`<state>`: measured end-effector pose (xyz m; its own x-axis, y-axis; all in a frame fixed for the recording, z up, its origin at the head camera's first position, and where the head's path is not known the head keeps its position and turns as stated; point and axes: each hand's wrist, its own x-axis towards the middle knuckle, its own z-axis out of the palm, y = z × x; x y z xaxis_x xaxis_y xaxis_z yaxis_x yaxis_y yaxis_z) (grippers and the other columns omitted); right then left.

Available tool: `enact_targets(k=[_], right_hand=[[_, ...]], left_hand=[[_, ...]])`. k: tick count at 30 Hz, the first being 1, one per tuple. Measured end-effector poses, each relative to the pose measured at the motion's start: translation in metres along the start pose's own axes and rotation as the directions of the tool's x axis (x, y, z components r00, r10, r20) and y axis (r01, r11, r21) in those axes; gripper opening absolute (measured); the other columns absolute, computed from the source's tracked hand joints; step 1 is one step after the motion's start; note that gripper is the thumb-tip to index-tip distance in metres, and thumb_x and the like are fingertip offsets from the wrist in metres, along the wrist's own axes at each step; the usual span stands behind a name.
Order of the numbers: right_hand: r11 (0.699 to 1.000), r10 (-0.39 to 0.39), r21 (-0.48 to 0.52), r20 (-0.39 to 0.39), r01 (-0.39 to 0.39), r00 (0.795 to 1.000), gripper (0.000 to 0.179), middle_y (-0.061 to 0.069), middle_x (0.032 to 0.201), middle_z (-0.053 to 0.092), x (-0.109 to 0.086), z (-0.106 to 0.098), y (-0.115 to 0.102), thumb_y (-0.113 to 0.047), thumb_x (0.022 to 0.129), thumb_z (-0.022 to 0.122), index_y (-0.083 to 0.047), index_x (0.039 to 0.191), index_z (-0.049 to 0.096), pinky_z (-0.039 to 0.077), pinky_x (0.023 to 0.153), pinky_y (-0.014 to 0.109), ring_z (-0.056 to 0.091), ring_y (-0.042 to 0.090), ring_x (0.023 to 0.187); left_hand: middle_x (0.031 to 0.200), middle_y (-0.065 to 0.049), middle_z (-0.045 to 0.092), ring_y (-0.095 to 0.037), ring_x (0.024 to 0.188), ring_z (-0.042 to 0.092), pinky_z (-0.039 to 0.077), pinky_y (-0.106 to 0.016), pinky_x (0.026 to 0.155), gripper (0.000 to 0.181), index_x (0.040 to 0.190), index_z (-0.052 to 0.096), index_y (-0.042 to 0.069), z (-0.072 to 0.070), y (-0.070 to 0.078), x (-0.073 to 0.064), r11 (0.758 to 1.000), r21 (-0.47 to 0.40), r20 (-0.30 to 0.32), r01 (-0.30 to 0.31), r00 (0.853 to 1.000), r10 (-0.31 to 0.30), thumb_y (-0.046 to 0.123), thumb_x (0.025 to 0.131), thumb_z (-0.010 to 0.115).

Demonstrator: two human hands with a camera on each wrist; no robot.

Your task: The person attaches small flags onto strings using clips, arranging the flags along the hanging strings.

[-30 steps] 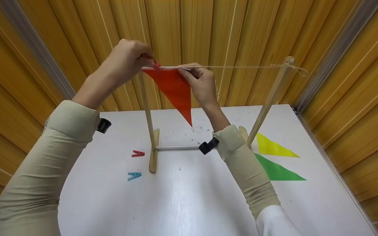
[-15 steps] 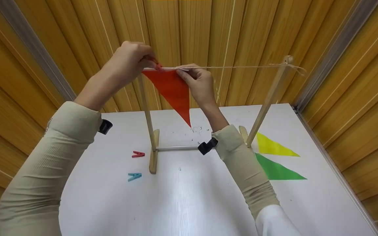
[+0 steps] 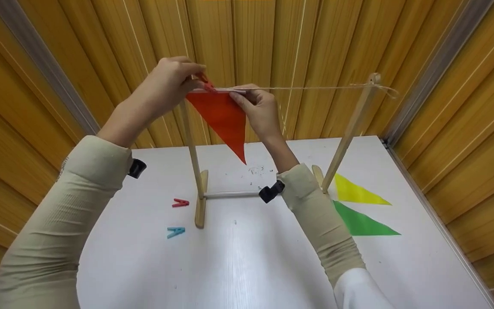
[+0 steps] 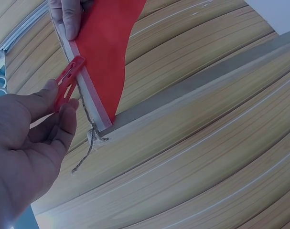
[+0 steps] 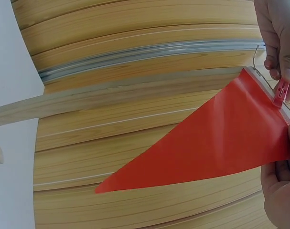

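Note:
A red triangular pennant (image 3: 225, 118) hangs point down at the string (image 3: 307, 88), its white-edged top along the line near the left post. My left hand (image 3: 167, 81) pinches a red clothespin (image 4: 69, 81) between thumb and fingers. In the left wrist view the clothespin's tip sits over the pennant's white top edge and the string. With thumb and fingers my right hand (image 3: 262, 107) pinches the other end of that edge against the string. The right wrist view shows the clothespin at the edge and the whole pennant (image 5: 207, 138).
Two wooden posts (image 3: 352, 133) on feet, joined by a pale rod (image 3: 232, 194), carry the string. On the white table lie another red clothespin (image 3: 180, 202) and a blue clothespin (image 3: 176, 232) at left, a yellow pennant (image 3: 358, 191) and a green pennant (image 3: 365, 221) at right.
My left hand has shifted slightly down and right with the clothespin, and its fingers look a little straighter. My right hand and the pennant's tip have drifted slightly left.

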<state>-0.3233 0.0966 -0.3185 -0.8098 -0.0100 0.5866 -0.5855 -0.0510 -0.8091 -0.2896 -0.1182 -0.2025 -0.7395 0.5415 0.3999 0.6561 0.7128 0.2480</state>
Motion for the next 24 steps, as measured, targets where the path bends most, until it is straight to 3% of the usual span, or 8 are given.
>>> enact_targets(k=[18, 24], right_hand=[[0.998, -0.022, -0.058, 0.001, 0.022, 1.000, 0.018, 0.009, 0.106, 0.074, 0.0012, -0.0012, -0.0004, -0.011, 0.095, 0.072, -0.003, 0.110, 0.076, 0.060, 0.090, 0.034, 0.072, 0.023, 0.097], [1.000, 0.012, -0.021, 0.016, -0.011, 1.000, 0.020, 0.011, 0.107, 0.074, 0.0003, -0.0014, -0.0010, -0.010, 0.095, 0.072, -0.001, 0.112, 0.074, 0.059, 0.091, 0.034, 0.072, 0.024, 0.099]], left_hand=[[0.117, -0.021, 0.066, -0.034, 0.109, 0.066, 0.058, -0.047, 0.094, 0.029, 0.123, 0.070, -0.004, -0.0014, -0.0002, 0.0017, 1.000, 0.013, 0.028, -0.013, 1.000, 0.013, -0.001, 0.095, 0.065], [0.119, -0.021, 0.066, -0.034, 0.108, 0.067, 0.058, -0.046, 0.093, 0.033, 0.129, 0.067, -0.003, -0.0009, 0.0003, 0.0022, 1.000, 0.027, 0.035, 0.005, 0.999, -0.006, 0.002, 0.097, 0.064]])
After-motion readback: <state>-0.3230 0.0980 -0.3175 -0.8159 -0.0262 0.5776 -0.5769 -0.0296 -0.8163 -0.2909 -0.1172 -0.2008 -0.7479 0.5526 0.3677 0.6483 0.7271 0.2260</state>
